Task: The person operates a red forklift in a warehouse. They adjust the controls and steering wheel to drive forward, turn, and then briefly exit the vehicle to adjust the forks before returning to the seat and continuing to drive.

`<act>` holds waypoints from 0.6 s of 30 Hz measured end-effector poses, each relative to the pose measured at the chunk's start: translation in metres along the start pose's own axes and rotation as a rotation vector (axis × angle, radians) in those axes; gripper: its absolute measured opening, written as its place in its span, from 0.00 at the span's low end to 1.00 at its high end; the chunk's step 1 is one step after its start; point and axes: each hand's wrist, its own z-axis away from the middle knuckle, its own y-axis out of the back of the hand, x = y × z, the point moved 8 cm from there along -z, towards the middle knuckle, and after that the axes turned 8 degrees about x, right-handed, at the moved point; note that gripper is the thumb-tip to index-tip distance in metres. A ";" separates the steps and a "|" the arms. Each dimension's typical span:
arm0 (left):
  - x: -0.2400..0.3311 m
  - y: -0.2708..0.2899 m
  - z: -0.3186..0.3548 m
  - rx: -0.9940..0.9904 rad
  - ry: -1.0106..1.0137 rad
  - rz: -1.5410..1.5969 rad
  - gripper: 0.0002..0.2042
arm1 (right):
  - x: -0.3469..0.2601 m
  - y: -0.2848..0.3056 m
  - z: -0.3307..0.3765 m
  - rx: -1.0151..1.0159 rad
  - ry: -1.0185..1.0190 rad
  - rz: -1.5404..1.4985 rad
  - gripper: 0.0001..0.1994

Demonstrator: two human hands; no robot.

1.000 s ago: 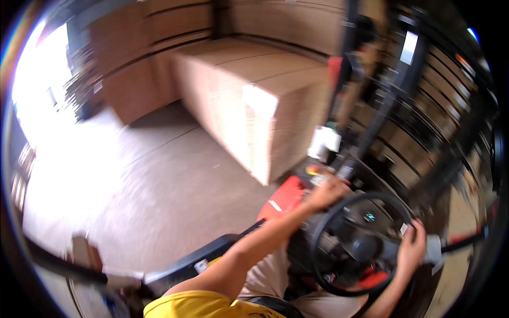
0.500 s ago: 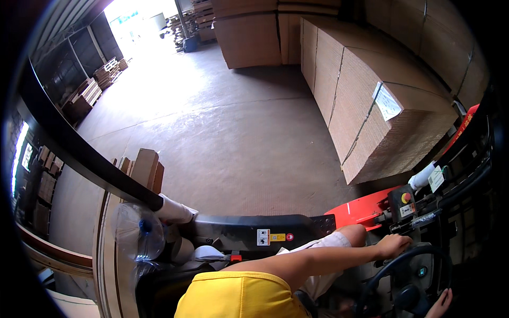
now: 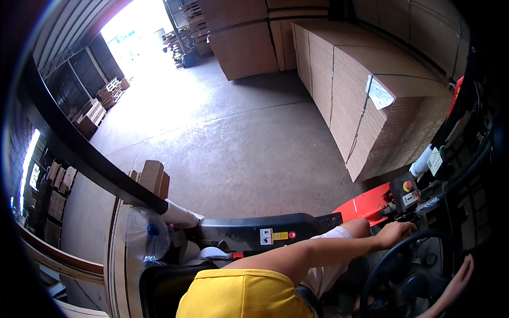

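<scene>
From the yellow top, my left arm reaches across to the right. My left hand is closed at the far side of the black steering wheel, right beside its rim. What its fingers wrap round is hidden behind them. My right hand is just outside the wheel's right rim, its fingers stretched out and holding nothing I can see. Beyond my left hand sit a control box with a red-and-yellow knob and a red body panel of the vehicle I sit in.
A strapped stack of brown boards stands ahead to the right, more stacks behind it. A dark frame post crosses the left side. Near it are a clear plastic jug and wooden planks. Concrete floor runs to a bright doorway.
My right hand has moved off the wheel's rim, up and to the right, and its fingers are straighter. My left hand stays in place beside the wheel. The view has shifted slightly.
</scene>
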 end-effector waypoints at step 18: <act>0.004 -0.004 0.004 -0.027 0.031 0.162 0.15 | -0.149 -0.003 0.216 -0.447 0.459 -0.458 0.03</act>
